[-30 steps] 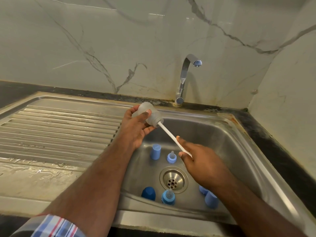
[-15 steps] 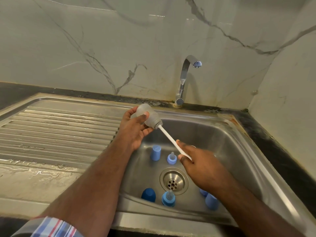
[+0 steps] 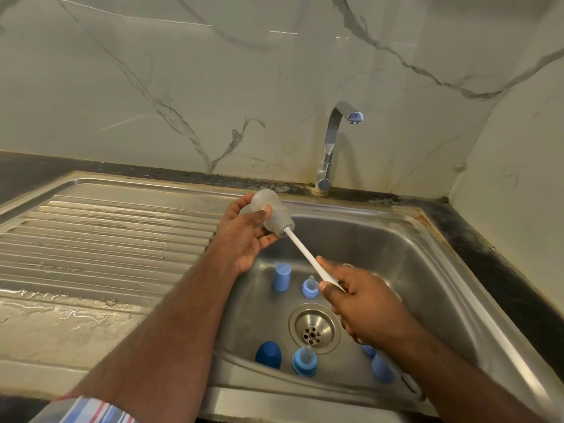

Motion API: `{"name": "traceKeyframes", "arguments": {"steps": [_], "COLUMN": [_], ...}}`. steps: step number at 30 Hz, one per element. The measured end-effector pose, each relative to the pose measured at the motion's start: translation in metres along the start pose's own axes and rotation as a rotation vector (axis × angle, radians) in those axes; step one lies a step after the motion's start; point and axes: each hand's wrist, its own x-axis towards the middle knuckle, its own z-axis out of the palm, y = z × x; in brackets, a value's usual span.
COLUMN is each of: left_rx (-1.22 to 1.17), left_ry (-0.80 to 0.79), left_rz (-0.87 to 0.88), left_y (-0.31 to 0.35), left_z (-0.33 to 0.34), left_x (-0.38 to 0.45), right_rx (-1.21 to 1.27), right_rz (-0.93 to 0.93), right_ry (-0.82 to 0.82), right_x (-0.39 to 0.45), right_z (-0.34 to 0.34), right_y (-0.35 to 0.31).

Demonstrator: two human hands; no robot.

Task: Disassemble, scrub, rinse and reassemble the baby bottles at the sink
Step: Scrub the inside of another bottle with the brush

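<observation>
My left hand [image 3: 244, 236] grips a frosted clear baby bottle [image 3: 273, 213] above the sink's left rim, its mouth tilted down to the right. A white bottle brush [image 3: 306, 257] runs from that mouth to my right hand [image 3: 360, 303], which holds the handle; the bristle head is mostly inside the bottle. On the sink floor [image 3: 396, 270] stand a light blue cap [image 3: 281, 276], a blue collar with teat [image 3: 309, 287], a dark blue cap [image 3: 268, 354], a second collar with teat [image 3: 304, 360] and light blue parts [image 3: 381, 367] partly hidden by my right forearm.
The steel tap [image 3: 331, 145] rises behind the sink, spout pointing right, with no water running. A ribbed, wet draining board [image 3: 100, 239] lies to the left. The drain strainer [image 3: 312, 328] sits mid-basin. Marble walls close the back and right side.
The brush handle has slid slightly out of the bottle as my right hand drew back toward me. My left hand and the bottle stay almost where they were.
</observation>
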Motion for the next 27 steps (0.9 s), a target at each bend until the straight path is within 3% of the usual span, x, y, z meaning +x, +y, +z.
{"name": "traceKeyframes", "arguments": {"steps": [2, 4, 9, 12, 14, 16, 18, 19, 23, 27], "left_rx": [0.038, 0.065, 0.026, -0.015, -0.014, 0.002, 0.022, 0.026, 0.016, 0.016], "left_ry": [-0.040, -0.058, -0.060, -0.060, -0.060, -0.073, -0.080, -0.076, -0.091, -0.098], "left_rz": [-0.014, -0.019, -0.008, -0.012, -0.011, -0.011, -0.009, -0.008, -0.002, -0.004], "left_y": [-0.002, -0.005, -0.003, -0.001, -0.001, -0.002, -0.004, -0.004, -0.002, -0.001], "left_z": [0.005, 0.008, 0.003, 0.003, 0.003, 0.004, 0.005, 0.005, 0.003, 0.002], "left_x": [-0.003, -0.005, -0.003, -0.003, -0.004, -0.004, -0.005, -0.005, -0.005, -0.006], "right_rx": [-0.356, -0.395, 0.494, 0.644, 0.423, -0.013, -0.255, -0.206, 0.441, 0.549], "right_rz": [-0.090, -0.092, 0.159, 0.183, 0.139, 0.008, -0.054, -0.039, 0.107, 0.144], "right_ry": [0.035, 0.021, -0.205, -0.204, -0.105, -0.005, -0.003, -0.035, -0.212, -0.157], "right_x": [0.005, 0.005, -0.001, -0.004, -0.004, 0.001, 0.002, 0.001, -0.004, -0.003], "right_z": [0.003, 0.005, -0.009, -0.016, -0.008, -0.001, 0.002, 0.002, -0.010, -0.012], "right_y": [0.002, -0.001, -0.002, -0.003, -0.003, 0.002, 0.003, 0.002, -0.004, -0.003]}}
